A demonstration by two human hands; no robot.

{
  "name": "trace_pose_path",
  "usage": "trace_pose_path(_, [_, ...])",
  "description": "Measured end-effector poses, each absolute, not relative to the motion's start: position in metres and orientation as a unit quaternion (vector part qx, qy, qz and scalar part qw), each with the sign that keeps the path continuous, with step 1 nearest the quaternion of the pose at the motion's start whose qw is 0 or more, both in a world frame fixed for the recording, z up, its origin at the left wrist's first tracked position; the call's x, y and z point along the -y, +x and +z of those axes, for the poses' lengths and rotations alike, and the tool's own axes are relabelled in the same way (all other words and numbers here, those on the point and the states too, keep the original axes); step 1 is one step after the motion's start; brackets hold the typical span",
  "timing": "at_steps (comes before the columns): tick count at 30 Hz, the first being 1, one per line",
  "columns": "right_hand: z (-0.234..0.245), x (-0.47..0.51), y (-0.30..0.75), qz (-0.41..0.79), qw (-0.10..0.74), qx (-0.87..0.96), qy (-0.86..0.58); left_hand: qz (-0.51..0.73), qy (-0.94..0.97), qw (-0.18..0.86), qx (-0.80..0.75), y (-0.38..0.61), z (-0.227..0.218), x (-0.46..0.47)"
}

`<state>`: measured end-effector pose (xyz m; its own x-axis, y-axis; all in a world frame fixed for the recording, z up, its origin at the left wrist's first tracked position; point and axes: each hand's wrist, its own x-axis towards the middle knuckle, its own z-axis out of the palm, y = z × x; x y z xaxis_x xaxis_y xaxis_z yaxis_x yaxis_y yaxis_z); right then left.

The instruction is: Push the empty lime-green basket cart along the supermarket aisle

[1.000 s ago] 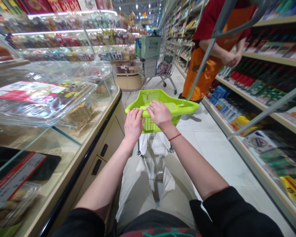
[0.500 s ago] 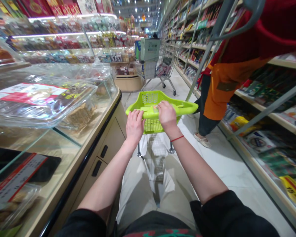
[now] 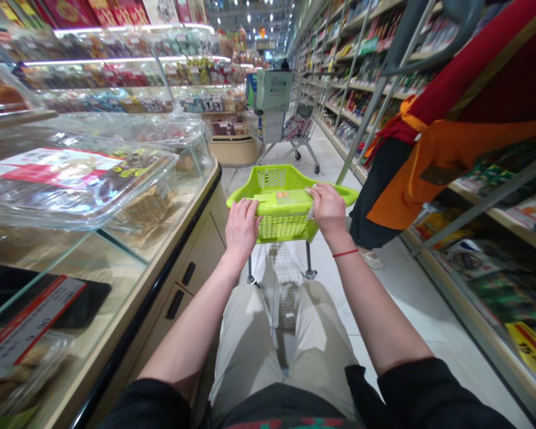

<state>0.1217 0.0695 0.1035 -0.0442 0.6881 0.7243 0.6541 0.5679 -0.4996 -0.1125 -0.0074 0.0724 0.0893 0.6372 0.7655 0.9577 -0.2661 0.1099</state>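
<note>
Left hand [image 3: 242,229] clenched over the near rim of a lime basket [image 3: 277,179], low center of the frame, fingers curled around the plastic. Right hand [image 3: 329,210] grasping the same rim, just right of a small label [image 3: 286,199], with a red string [image 3: 345,253] around the wrist. Basket resting on a low cart frame with metal legs [image 3: 310,262], above the floor tiles [image 3: 384,298] and ahead of knees in beige trousers [image 3: 250,339]. Along the left of the frame, a glass case [image 3: 71,280] holding a lidded plastic tray [image 3: 71,190] of baked goods and a red-edged sign [image 3: 31,322]. Upper left, lit shelves of packaged snacks [image 3: 116,65]. Upper center, a loaded cart [image 3: 286,119] farther down the aisle. At right, a worker [image 3: 446,161] in a red shirt and orange apron, leaning near the shelves [image 3: 486,214], apart from the basket. Lower right, a yellow price tag [image 3: 530,347] on a shelf edge
</note>
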Motion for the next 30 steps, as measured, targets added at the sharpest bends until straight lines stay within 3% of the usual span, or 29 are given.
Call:
trace_pose_path(5, [0.105,-0.072,0.111,0.017,0.508,0.701,-0.5,-0.378,-0.7,0.204,0.571,-0.11,0.069,0.007])
trace_pose_path(15, [0.123,-0.042,0.014,-0.012,0.371,0.806,-0.462,-0.379,-0.698,0.195,0.575,-0.111,0.071,0.008])
trace_pose_path(26, [0.12,-0.072,0.107,-0.001,0.436,0.717,-0.544,-0.379,-0.699,0.186,0.577,-0.114,0.075,0.009])
trace_pose_path(30, [0.121,-0.07,0.096,0.001,0.44,0.702,-0.56,-0.387,-0.696,0.183,0.577,-0.112,0.073,0.008])
